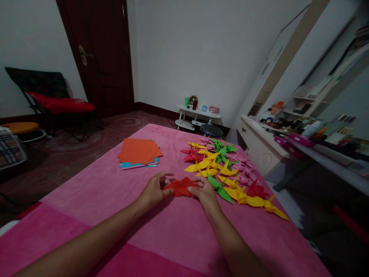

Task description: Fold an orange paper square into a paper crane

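Between my two hands is a partly folded piece of orange-red origami paper (182,187), low over the pink cloth. My left hand (155,189) pinches its left end between thumb and fingers. Thumb and fingers of my right hand (205,192) grip the right end. Just right of my right hand lies a green paper crane (220,189), one of many folded cranes in yellow, red, green and pink. Farther off to the left sits a stack of square paper (140,151), orange on top with blue and pink sheets below.
The table wears a pink cloth (109,196). Yellow cranes (242,196) spread along its right side. Beyond stand a small white shelf (198,111) and a round dark stool (211,130). A cluttered dresser (262,134) is on the right, a folding chair (60,102) on the left.
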### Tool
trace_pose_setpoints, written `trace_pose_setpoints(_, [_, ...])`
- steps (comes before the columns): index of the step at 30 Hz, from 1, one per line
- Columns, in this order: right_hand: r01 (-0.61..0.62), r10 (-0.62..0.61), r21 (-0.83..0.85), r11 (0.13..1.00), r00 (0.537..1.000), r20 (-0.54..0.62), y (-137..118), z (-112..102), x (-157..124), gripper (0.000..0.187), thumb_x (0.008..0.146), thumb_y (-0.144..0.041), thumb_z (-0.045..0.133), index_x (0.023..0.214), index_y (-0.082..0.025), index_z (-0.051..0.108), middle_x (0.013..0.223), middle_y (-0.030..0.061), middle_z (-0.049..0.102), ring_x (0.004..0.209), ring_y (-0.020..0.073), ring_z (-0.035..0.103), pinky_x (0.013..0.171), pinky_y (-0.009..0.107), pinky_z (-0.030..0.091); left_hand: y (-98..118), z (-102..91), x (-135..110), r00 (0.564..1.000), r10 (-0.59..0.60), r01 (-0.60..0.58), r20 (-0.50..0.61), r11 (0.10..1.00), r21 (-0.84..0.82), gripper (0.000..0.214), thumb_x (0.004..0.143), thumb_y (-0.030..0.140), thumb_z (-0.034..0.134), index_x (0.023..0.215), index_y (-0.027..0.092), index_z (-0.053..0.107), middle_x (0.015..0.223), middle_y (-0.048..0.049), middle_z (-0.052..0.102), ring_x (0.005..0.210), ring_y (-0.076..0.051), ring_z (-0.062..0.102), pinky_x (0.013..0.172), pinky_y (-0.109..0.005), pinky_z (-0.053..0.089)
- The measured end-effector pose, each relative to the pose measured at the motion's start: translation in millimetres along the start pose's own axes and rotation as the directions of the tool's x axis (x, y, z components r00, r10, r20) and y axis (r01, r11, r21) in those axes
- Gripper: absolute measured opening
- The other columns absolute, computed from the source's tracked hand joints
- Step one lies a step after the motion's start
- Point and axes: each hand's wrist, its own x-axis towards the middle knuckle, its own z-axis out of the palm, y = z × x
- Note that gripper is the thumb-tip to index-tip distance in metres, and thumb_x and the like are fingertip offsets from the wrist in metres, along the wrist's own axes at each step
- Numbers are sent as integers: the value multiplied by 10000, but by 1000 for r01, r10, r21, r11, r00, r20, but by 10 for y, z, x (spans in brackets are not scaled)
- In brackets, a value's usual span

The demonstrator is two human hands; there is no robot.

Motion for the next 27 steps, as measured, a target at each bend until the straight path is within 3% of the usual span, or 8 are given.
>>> trace_pose_setpoints(3, [-72, 81, 194, 978, 996, -38, -69, 133, -88, 449, 554, -303, 780, 909, -181, 534, 707, 5, 687, 428, 87, 502, 437, 202, 352, 95, 15, -15, 991, -82, 51, -109, 965, -256, 653, 621, 244, 795, 1190, 118, 501, 784, -22, 660, 639, -152, 634, 618, -276, 494])
trace_pose_setpoints(6, [-75, 96, 298, 952, 994, -57, -122, 265, -187, 458, 578, -321, 790, 936, -165, 551, 713, 15, 682, 445, 76, 506, 456, 198, 378, 162, 92, -75, 986, -118, 42, -115, 854, -518, 705, 645, 234, 805, 1245, 178, 440, 987, -74, 683, 815, -192, 681, 728, -331, 541])
trace_pose_setpoints(9, [-51, 85, 357, 933, 993, -80, -130, 362, -272, 418, 588, -313, 791, 915, -172, 572, 733, 13, 670, 494, 88, 533, 483, 209, 415, 183, 192, -123, 968, -198, 50, -151, 749, -661, 785, 629, 183, 820, 1278, 221, 378, 982, -68, 691, 790, -186, 697, 727, -336, 561])
trace_pose_setpoints(13, [-21, 44, 348, 937, 997, -58, -107, 445, -349, 360, 638, -314, 762, 924, -176, 592, 797, 22, 673, 544, 99, 552, 519, 221, 434, 187, 239, -140, 960, -224, 53, -170, 738, -672, 833, 632, 197, 822, 1316, 222, 348, 913, -65, 705, 696, -174, 698, 652, -292, 554])
trace_pose_setpoints(16, [-5, 2, 250, 968, 1000, 12, -127, 469, -383, 362, 646, -330, 764, 930, -180, 595, 867, 40, 678, 612, 131, 582, 526, 229, 436, 184, 188, -138, 975, -131, -1, -177, 800, -599, 845, 671, 254, 797, 1363, 226, 312, 852, -58, 713, 692, -194, 699, 649, -303, 545])
trace_pose_setpoints(20, [97, -114, 163, 982, 988, 100, -223, 435, -400, 337, 774, -459, 653, 992, -210, 591, 930, 45, 668, 797, 185, 622, 661, 265, 481, 177, 90, -126, 984, 8, -88, -177, 889, -449, 793, 683, 281, 779, 1349, 241, 350, 661, 42, 644, 505, -114, 604, 490, -194, 460])
trace_pose_setpoints(23, [116, -146, 201, 973, 979, 143, -297, 390, -401, 297, 847, -494, 559, 912, -207, 595, 835, 21, 630, 724, 156, 589, 635, 245, 458, 162, 64, -121, 994, 68, -100, -87, 892, -441, 720, 688, 264, 773, 1307, 225, 407, 619, 68, 592, 478, -88, 551, 480, -184, 439])
trace_pose_setpoints(27, [100, -136, 196, 975, 974, 182, -399, 361, -438, 282, 826, -435, 594, 701, -185, 555, 628, -24, 515, 549, 107, 464, 521, 214, 374, 115, 83, -126, 997, 67, -44, 26, 858, -512, 608, 704, 237, 772, 1236, 209, 479, 774, -2, 656, 612, -123, 619, 569, -223, 475])
